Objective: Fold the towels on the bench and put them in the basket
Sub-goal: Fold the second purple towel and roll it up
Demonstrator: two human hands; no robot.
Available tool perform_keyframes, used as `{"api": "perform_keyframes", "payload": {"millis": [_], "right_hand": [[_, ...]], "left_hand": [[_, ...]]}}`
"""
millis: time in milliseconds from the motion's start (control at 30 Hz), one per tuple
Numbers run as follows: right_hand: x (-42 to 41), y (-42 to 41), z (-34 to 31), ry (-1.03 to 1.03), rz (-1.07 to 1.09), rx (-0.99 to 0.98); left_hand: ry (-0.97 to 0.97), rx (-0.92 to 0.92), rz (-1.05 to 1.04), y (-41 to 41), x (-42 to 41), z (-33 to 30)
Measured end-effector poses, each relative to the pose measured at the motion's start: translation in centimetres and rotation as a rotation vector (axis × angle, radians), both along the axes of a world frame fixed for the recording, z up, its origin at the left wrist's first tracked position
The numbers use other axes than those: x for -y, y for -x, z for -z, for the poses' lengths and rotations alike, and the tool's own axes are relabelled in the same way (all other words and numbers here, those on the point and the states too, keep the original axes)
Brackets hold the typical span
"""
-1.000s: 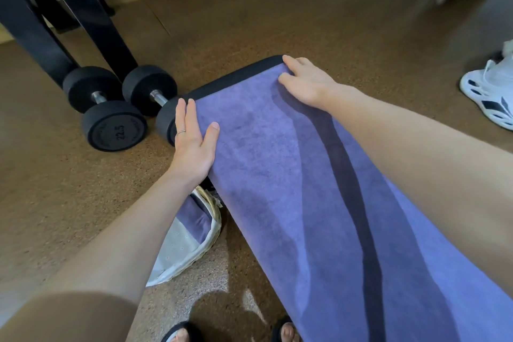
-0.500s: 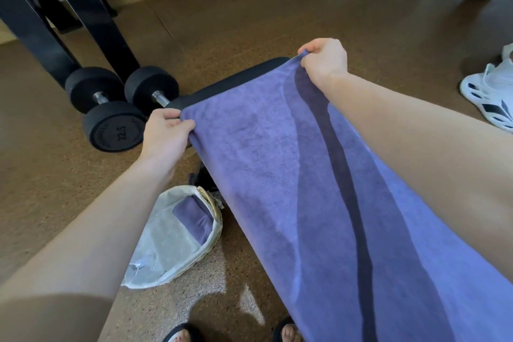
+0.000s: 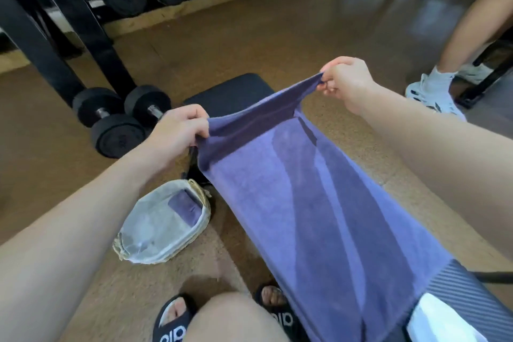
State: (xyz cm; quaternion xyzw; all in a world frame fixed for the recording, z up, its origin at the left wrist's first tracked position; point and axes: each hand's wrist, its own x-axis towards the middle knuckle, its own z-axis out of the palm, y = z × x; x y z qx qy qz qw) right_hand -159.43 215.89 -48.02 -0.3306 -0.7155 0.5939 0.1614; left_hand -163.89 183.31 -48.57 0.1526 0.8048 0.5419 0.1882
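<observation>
A purple towel (image 3: 319, 203) is spread along the length of the desk (image 3: 233, 91), its near end reaching almost to the desk's near edge and its far end lifted clear of the padding. The far-left corner of the towel is pinched in the left hand (image 3: 180, 128), whose fingers are curled tightly around the cloth, and the far-right corner is gripped in the same way by the right hand (image 3: 347, 80), which is held higher, so that the raised edge is stretched taut between them and slopes upward to the right. The black far end of the desk is left uncovered beyond the lifted edge. On the floor (image 3: 249, 36) just beside the desk's left edge a woven basket (image 3: 155, 244) with a pale cloth lining is seen, and a folded towel (image 3: 184, 207) of the same purple lies inside it against the far wall. Two black dumbbells (image 3: 116, 122) rest on the floor near the desk's far-left corner. A person's leg and white shoe (image 3: 433, 94) are seen well off to the right.
</observation>
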Motion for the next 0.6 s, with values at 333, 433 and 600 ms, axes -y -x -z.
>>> {"api": "perform_keyframes", "payload": {"millis": [333,433,600], "right_hand": [[-1.4,-20.3,-0.5,-0.002,0.068,0.049],[-1.3,-25.4,1.1,-0.063,0.074,0.118],[-1.9,-31.7,4.9,-0.212,0.049,0.274]], "left_hand": [[0.352,-0.339,0.681,-18.7,-1.0,-1.2],[0.473,-0.445,0.779,-22.8,-1.5,-0.1],[0.598,-0.576,0.901,-27.1,-2.4,1.7]]}}
